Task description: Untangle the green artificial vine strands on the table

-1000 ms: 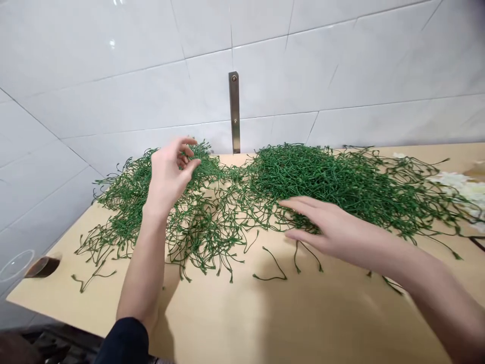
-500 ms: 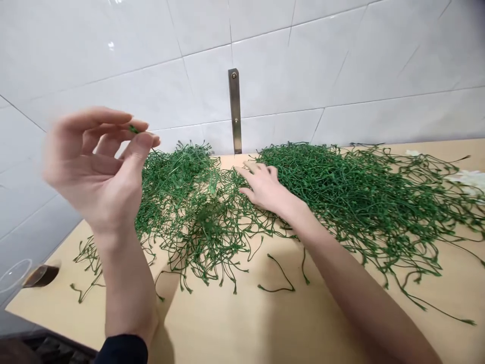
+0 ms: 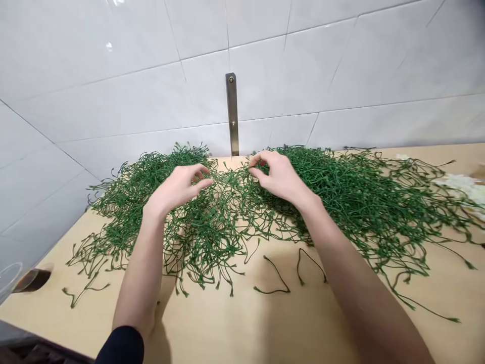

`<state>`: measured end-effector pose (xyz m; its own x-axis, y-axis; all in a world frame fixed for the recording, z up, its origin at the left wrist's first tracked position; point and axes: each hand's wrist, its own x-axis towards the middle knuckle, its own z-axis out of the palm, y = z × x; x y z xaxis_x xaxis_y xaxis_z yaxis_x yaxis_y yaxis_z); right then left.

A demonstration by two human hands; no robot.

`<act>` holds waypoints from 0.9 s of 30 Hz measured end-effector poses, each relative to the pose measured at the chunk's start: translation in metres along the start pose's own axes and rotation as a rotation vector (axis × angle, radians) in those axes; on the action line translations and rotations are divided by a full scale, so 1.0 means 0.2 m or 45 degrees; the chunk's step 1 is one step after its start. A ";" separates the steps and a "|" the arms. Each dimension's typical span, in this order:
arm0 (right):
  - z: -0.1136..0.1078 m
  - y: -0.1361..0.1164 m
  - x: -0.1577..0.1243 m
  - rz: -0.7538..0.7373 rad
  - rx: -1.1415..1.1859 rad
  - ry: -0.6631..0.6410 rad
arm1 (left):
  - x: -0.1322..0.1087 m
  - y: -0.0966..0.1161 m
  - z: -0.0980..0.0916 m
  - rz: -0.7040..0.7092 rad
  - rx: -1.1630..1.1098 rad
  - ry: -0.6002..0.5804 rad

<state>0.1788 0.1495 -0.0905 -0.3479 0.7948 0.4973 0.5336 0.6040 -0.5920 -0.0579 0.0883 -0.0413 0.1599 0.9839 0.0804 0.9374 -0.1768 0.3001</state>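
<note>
Thin green plastic stems with small budded ends lie in a loose left pile (image 3: 132, 197) and a denser right pile (image 3: 348, 197), joined by a sparse tangle in the middle. Above the left pile's inner side is my left hand (image 3: 180, 189), thumb and fingers apart, nothing visible between them. My right hand (image 3: 278, 174) is at the near-left edge of the right pile. Its thumb and forefinger pinch together at a green stem (image 3: 244, 173) among the strands, the exact grip being small and partly hidden.
White petal-like pieces (image 3: 460, 187) lie at the table's right side. A clear cup with dark liquid (image 3: 32, 280) is tipped at the left edge. A metal bracket (image 3: 232, 116) is fixed to the tiled wall behind. Several single stems lie on the wooden table (image 3: 220, 328) in front.
My left hand has come down from its raised place at the left, and the green piece between its fingertips no longer shows. My right hand has lifted slightly and closed from spread fingers to a pinch.
</note>
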 end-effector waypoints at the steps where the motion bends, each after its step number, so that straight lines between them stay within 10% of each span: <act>1: -0.04 -0.01 0.00 0.011 0.053 0.025 | 0.02 -0.01 0.03 0.002 -0.021 -0.105; 8: -0.26 -0.04 -0.04 0.125 0.046 0.443 | 0.11 -0.03 0.16 0.159 -0.079 -0.516; 17: -0.44 -0.03 -0.10 0.234 0.033 0.590 | 0.09 0.04 0.16 0.150 -0.161 0.111; 24: -0.47 -0.04 -0.09 0.203 0.089 0.733 | 0.11 0.15 0.31 0.368 -0.242 -0.247; 27: -0.54 0.00 -0.11 0.223 0.040 1.020 | 0.13 0.09 0.30 0.244 -0.074 -0.090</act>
<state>0.2701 0.1258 -0.0324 0.4006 0.6016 0.6911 0.5034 0.4857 -0.7146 -0.0191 0.1124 -0.0915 0.3570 0.9311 0.0748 0.8687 -0.3604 0.3399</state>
